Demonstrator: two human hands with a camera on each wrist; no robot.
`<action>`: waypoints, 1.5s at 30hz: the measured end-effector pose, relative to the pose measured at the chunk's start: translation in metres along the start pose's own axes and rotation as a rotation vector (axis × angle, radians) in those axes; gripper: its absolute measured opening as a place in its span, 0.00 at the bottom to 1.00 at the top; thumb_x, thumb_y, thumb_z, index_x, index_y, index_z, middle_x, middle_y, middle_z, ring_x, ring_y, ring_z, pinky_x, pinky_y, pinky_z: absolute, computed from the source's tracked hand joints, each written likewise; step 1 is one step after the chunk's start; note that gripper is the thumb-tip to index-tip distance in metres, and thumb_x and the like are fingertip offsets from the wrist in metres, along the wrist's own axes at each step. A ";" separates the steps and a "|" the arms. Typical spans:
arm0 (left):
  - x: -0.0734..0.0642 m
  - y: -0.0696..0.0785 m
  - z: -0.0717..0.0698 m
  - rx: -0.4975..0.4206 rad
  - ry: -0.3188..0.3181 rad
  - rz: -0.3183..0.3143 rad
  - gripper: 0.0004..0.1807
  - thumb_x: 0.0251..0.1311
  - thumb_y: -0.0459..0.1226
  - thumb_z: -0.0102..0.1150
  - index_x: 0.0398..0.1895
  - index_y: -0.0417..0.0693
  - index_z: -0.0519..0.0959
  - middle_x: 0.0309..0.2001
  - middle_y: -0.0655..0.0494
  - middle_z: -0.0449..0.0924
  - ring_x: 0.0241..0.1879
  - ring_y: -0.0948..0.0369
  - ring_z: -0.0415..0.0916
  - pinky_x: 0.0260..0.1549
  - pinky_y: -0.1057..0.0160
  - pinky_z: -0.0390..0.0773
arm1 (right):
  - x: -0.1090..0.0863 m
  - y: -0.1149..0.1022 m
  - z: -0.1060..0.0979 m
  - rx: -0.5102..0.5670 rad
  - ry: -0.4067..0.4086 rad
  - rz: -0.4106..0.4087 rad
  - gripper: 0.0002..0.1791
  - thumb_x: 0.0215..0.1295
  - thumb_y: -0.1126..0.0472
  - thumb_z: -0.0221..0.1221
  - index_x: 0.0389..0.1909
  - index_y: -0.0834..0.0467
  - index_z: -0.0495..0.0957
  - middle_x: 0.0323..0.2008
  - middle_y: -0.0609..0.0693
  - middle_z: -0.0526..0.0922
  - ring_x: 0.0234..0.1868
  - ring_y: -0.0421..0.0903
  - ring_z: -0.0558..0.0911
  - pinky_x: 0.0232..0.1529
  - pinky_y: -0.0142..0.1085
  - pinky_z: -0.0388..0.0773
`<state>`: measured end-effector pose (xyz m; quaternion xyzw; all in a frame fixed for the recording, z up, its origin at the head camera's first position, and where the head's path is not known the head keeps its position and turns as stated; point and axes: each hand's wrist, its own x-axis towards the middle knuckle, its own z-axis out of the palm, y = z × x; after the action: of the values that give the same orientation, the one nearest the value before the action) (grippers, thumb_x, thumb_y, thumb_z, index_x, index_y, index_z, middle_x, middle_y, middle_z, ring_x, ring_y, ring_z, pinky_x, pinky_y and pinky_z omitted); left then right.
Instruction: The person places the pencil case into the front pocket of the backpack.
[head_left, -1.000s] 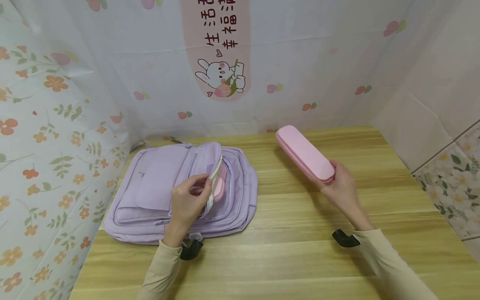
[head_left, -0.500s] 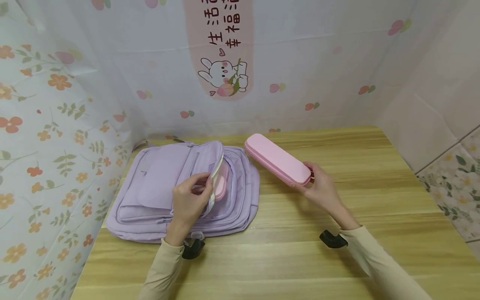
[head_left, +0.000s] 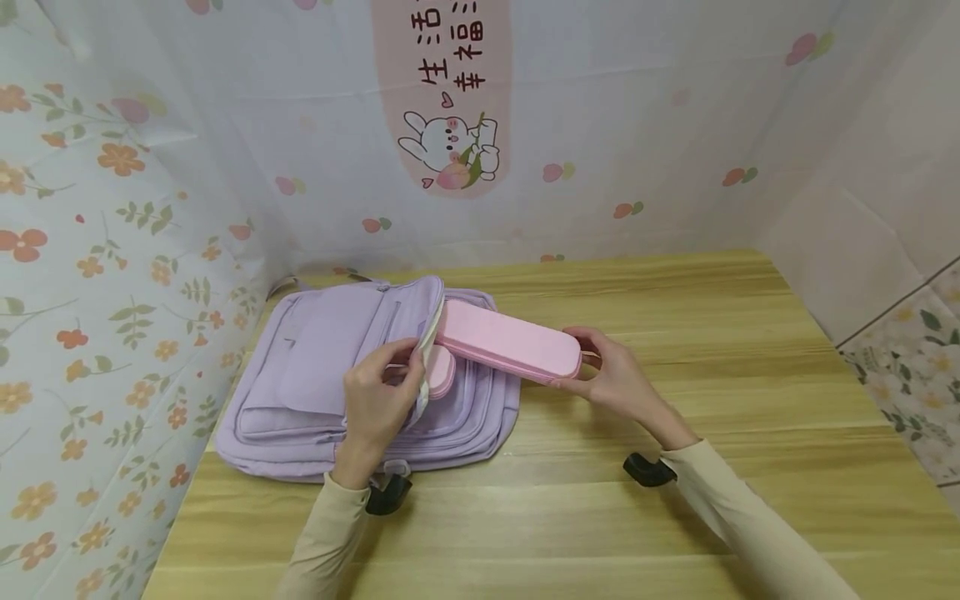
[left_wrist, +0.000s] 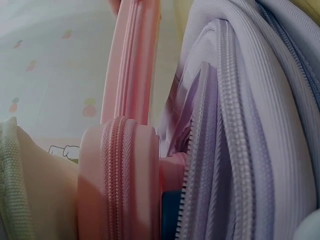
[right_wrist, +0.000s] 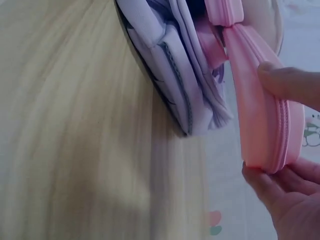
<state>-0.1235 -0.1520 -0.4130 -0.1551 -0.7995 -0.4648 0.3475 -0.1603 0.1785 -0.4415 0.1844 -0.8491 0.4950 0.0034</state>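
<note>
A lavender backpack (head_left: 318,350) lies flat on the wooden table, its front pocket unzipped. My left hand (head_left: 378,404) pinches the edge of the pocket's flap and holds it up. Between thumb and fingers, my right hand (head_left: 618,379) grips one end of a long pink zippered pencil case (head_left: 517,340). The far end of that case is at the pocket mouth, partly behind the flap. A second pink zippered case (head_left: 439,372) sits in the pocket, mostly hidden by flap and hand. Beside it, the left wrist view shows a dark blue item (left_wrist: 171,215), kind unclear.
The wooden table (head_left: 570,517) extends to the right of and in front of the backpack. A printed white curtain (head_left: 630,125) hangs along the back edge, and a floral cloth (head_left: 97,333) covers the left side. Both wrists carry black mounts.
My right hand has carried the long pencil case leftward and turned it flatter, bringing its far end to the pocket opening. My left hand keeps its pinch on the flap.
</note>
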 end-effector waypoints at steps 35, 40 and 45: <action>0.011 -0.002 -0.003 0.035 -0.100 0.186 0.08 0.55 0.23 0.64 0.38 0.34 0.87 0.33 0.43 0.88 0.27 0.54 0.86 0.29 0.67 0.87 | 0.064 -0.036 0.078 0.138 0.117 -0.124 0.36 0.52 0.68 0.76 0.64 0.68 0.75 0.51 0.66 0.80 0.45 0.60 0.87 0.50 0.43 0.88; 0.013 -0.004 -0.003 0.003 -0.117 0.199 0.08 0.55 0.22 0.64 0.38 0.33 0.87 0.33 0.43 0.88 0.28 0.54 0.86 0.30 0.68 0.87 | 0.064 -0.037 0.083 0.234 0.054 -0.130 0.30 0.58 0.76 0.67 0.63 0.74 0.73 0.53 0.70 0.79 0.51 0.63 0.84 0.55 0.39 0.85; 0.016 -0.006 -0.004 -0.018 -0.147 0.228 0.09 0.55 0.22 0.65 0.39 0.35 0.87 0.33 0.45 0.88 0.30 0.55 0.87 0.30 0.68 0.87 | 0.067 -0.038 0.087 0.266 0.052 -0.094 0.26 0.57 0.80 0.66 0.58 0.76 0.75 0.54 0.71 0.79 0.51 0.65 0.84 0.53 0.34 0.85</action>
<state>-0.1364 -0.1592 -0.4045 -0.2819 -0.7958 -0.4169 0.3369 -0.1953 0.0677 -0.4414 0.2099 -0.7660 0.6071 0.0239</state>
